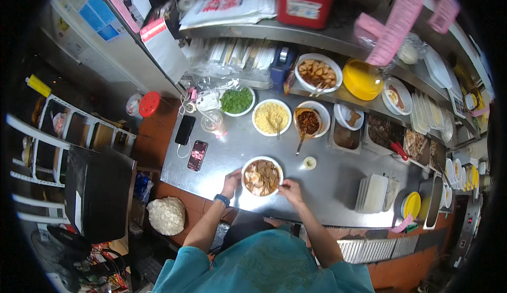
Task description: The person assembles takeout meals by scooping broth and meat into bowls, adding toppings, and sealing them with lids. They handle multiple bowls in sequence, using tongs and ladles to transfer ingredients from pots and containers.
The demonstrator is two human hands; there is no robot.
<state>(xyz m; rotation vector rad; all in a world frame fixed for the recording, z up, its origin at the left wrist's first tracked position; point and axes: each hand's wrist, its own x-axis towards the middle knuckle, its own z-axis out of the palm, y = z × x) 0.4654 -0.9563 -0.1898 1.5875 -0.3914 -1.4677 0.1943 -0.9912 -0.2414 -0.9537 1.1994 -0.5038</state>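
Note:
A white round bowl (pixel 262 158) stands near the front edge of the steel worktable. Brown sliced meat (pixel 270 174) fills its right part, and pale white pieces in brown sauce (pixel 253 175) its left. My left hand (pixel 231 183), with a dark watch band on the wrist, grips the bowl's left rim. On the opposite side my right hand (pixel 290 191) pinches the rim between thumb and fingers. Just right of the bowl is a small pale round cup (pixel 309 162). To its upper left lies a phone with a lit screen (pixel 197 156).
Behind are chopped greens (pixel 236 100), minced garlic-like bits with a spoon (pixel 271 117) and dark chili sauce (pixel 308 122). A dark phone (pixel 185 129) and clear plastic cup (pixel 213 123) are at left. Stacked plastic containers (pixel 371 192) stand right. A shelf (pixel 243 30) overhangs the back.

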